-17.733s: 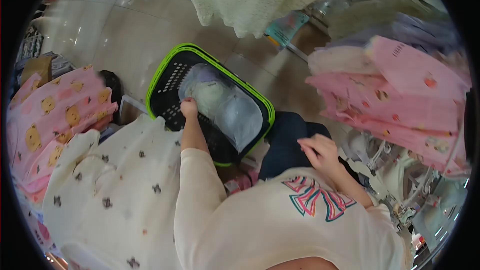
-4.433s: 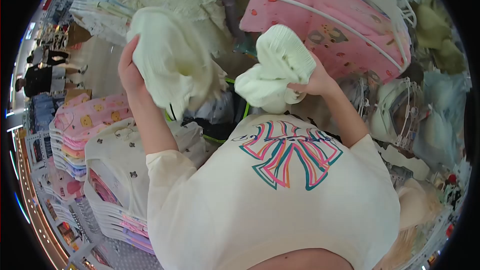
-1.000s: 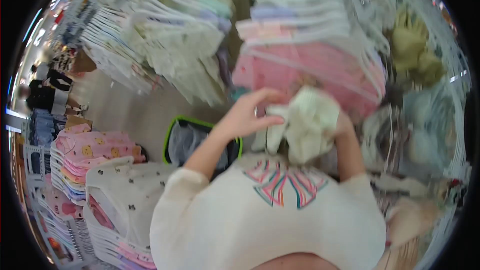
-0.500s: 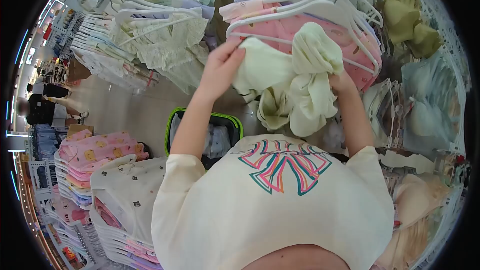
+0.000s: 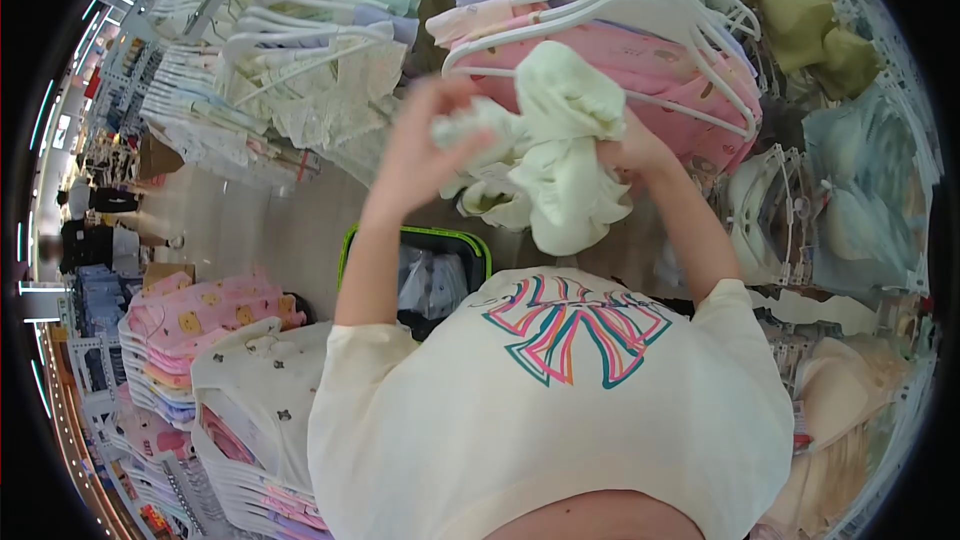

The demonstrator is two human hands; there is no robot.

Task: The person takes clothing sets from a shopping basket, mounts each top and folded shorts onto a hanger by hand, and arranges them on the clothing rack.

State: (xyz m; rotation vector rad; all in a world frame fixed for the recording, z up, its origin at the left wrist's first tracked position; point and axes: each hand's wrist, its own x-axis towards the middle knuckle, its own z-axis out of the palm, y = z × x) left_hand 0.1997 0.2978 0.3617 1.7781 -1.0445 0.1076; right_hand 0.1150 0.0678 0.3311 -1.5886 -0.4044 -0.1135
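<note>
A pale green garment (image 5: 568,155), bunched and partly twisted, hangs in front of me at chest height. My right hand (image 5: 632,148) grips its right side, the fingertips partly hidden behind the cloth. On the other side, my left hand (image 5: 425,145) is smeared by motion. Its thumb and fingers curve around a blurred pale end of the cloth, and I cannot tell whether they press on it. Just behind the garment hang pink printed clothes (image 5: 690,105) on a white hanger (image 5: 590,12).
Below my left arm stands a dark basket with a green rim (image 5: 470,238), with bluish-grey packages (image 5: 430,280) inside. Racks of clothes surround me: white lace pieces (image 5: 335,90), folded pink clothes (image 5: 215,310), and bras (image 5: 755,225) at right. Other people (image 5: 100,240) are far left.
The pale green garment has shifted left and is more bunched, and my right hand has moved left with it. My left hand has moved slightly left and lower, its fingers further from the thumb.
</note>
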